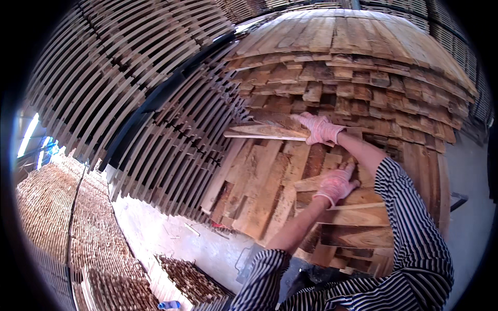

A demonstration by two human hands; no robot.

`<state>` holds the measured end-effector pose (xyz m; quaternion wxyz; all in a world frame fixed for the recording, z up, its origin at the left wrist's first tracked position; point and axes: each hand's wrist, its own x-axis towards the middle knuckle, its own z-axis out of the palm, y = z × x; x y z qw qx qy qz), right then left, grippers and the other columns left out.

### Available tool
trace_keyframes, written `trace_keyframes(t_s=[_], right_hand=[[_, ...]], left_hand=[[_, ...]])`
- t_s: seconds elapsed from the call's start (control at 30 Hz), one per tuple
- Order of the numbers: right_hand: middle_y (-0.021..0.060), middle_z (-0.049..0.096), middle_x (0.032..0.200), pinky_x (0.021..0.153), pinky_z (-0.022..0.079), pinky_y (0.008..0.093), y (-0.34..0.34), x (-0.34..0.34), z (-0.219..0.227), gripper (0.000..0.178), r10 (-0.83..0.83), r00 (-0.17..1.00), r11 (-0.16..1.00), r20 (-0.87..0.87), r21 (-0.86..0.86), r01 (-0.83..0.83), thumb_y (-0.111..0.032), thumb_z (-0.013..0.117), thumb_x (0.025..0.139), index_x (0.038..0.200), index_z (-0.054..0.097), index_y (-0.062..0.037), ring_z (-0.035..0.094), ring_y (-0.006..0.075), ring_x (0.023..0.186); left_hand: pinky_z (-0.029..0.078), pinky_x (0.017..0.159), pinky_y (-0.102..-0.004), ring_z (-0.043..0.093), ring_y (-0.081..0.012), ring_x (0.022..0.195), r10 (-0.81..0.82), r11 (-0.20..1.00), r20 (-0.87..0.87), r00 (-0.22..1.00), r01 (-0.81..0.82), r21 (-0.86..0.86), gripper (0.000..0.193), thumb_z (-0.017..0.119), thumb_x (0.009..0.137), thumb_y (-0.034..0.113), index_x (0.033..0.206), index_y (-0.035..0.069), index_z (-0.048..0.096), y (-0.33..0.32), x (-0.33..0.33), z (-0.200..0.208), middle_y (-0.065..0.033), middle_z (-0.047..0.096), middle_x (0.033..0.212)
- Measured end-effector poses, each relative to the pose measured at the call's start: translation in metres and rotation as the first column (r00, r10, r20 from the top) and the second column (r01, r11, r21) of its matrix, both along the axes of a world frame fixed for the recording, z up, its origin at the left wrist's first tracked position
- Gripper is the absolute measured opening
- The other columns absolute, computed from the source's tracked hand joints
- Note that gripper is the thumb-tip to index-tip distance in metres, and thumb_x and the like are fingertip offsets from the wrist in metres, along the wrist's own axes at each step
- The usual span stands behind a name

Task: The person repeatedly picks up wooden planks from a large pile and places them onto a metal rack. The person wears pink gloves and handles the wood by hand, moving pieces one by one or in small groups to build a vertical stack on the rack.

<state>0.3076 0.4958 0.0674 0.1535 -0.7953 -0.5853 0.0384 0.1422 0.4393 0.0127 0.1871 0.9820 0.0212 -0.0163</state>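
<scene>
Both hands wear pinkish-white work gloves. My right hand [319,128], farther away, closes over the right end of a wooden board [262,129], whose pale edge faces me. That board lies crosswise over a layer of lengthwise planks [264,186]. Nearer to me, my left hand [336,185] rests on short boards [358,197] lying crosswise on the pile. Its fingers stretch forward and its thumb stands apart to the right; the palm side is hidden.
Behind my hands rises a tall stack of layered planks [358,41]. Slatted wood stacks [176,140] with a dark beam [150,101] stand at left. More wood rows [46,202] fill the lower left. A blue bottle-like object [169,305] is at the bottom, beside pale floor [171,228].
</scene>
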Motion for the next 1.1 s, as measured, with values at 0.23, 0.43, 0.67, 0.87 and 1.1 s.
trace_keyframes(t_s=[0.23,0.43,0.67,0.87,1.1], right_hand=[[0.0201,0.052,0.138,0.101,0.047,0.0509,0.034,0.010,-0.063,0.082,-0.055,0.993,0.994,0.103,-0.089,0.065,-0.036,0.074,0.076,0.152,0.043,-0.0278,0.054,0.0385,0.124],[0.0167,0.055,0.132,0.095,0.049,0.0525,0.050,-0.085,-0.042,0.062,0.117,0.979,0.993,0.167,-0.020,-0.115,-0.042,0.069,0.080,0.139,0.056,-0.0272,0.054,0.0361,0.122],[0.0183,0.051,0.141,0.099,0.044,0.0518,0.071,-0.060,-0.052,0.070,-0.040,0.973,0.999,0.226,-0.005,0.043,-0.069,0.061,0.083,0.143,0.052,-0.0348,0.052,0.0369,0.126],[0.0170,0.051,0.139,0.102,0.039,0.0509,0.067,-0.047,-0.082,0.054,-0.208,0.959,0.969,0.191,-0.094,0.229,-0.047,0.059,0.096,0.148,0.047,-0.0425,0.051,0.0375,0.126],[0.0143,0.060,0.111,0.087,0.046,0.0519,0.066,-0.039,-0.087,0.053,-0.299,0.917,0.954,0.264,0.051,0.296,-0.043,0.060,0.089,0.142,0.054,-0.0400,0.058,0.0359,0.108]], left_hand=[[0.035,0.110,-0.0586,0.047,-0.0375,0.138,-0.036,0.990,0.018,0.999,0.038,-0.133,0.062,0.060,0.091,0.044,0.142,0.010,0.053,0.004,0.015,-0.035,-0.0158,0.049,0.151],[0.046,0.100,-0.0511,0.063,-0.0377,0.117,0.121,0.992,0.209,0.971,-0.112,-0.052,0.051,0.053,0.096,0.051,0.127,0.013,0.068,0.020,0.004,-0.058,-0.0174,0.068,0.127],[0.050,0.097,-0.0477,0.066,-0.0377,0.109,0.029,0.999,0.351,0.936,-0.019,-0.032,0.037,0.057,0.094,0.035,0.111,0.008,0.074,0.020,0.016,-0.108,-0.0180,0.073,0.113],[0.049,0.099,-0.0452,0.064,-0.0360,0.114,-0.013,0.974,0.371,0.928,0.095,-0.204,0.031,0.060,0.092,0.026,0.113,0.007,0.073,0.018,0.004,-0.106,-0.0164,0.071,0.117],[0.046,0.104,-0.0430,0.062,-0.0348,0.116,-0.138,0.990,0.304,0.943,0.136,0.029,0.032,0.062,0.091,0.027,0.116,0.008,0.072,0.015,-0.006,-0.097,-0.0153,0.070,0.121]])
